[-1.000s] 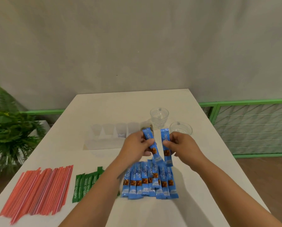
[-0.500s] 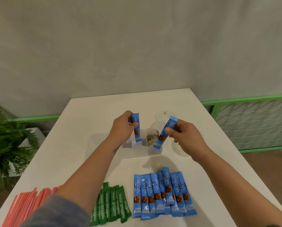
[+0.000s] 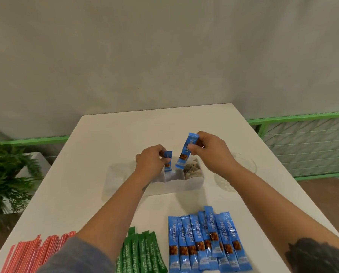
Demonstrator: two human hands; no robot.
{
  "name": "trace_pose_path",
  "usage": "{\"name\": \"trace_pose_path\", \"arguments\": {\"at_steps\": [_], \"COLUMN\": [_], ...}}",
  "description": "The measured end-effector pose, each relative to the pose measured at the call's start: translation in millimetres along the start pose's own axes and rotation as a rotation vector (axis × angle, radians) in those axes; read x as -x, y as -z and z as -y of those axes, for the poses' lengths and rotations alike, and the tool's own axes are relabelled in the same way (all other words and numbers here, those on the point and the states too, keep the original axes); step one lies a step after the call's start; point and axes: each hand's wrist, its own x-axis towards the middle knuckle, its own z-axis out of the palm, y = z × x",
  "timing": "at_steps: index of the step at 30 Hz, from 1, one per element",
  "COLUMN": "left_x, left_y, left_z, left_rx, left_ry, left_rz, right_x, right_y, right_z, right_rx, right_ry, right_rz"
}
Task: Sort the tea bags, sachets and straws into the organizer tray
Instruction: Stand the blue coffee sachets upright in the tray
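Observation:
A clear plastic organizer tray [image 3: 176, 184] stands mid-table with tea bags [image 3: 192, 169] in its right compartment. My left hand [image 3: 150, 161] pinches a blue sachet [image 3: 167, 161] upright, its lower end dipping into a middle compartment. My right hand [image 3: 210, 152] pinches a second blue sachet [image 3: 186, 152], tilted, its lower end just over the tray. Near the front edge lie a row of several blue sachets [image 3: 206, 241], several green sachets [image 3: 143, 253] and a fan of red straws [image 3: 32, 253].
Two clear plastic cups or lids [image 3: 243, 166] [image 3: 223, 180] sit right of the tray. A potted plant [image 3: 5, 170] stands left of the white table [image 3: 125, 127]. A green railing [image 3: 302, 146] runs behind on the right.
Both hands lifted a blue sachet each from the row and carried them forward to the tray. The left sachet has dropped lower into a compartment; the right one now stands more upright.

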Motion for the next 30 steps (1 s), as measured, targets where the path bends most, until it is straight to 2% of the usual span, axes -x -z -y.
{"name": "trace_pose_path", "arguments": {"at_steps": [4, 12, 20, 30], "left_x": [-4, -13, -17, -18], "left_y": [2, 3, 3, 1], "left_z": [2, -2, -3, 2], "left_rx": [-0.107, -0.171, -0.168, -0.054], "left_ry": [0.015, 0.007, 0.028, 0.006], "left_rz": [-0.028, 0.003, 0.031, 0.037], "right_x": [-17, -48, -58, -61], "right_y": [-14, -40, -52, -53], "right_z": [0, -6, -19, -21], "right_rx": [0.089, 0.325, 0.402, 0.325], "right_ry": [0.005, -0.057, -0.089, -0.108], "right_rz": [0.059, 0.144, 0.175, 0.155]}}
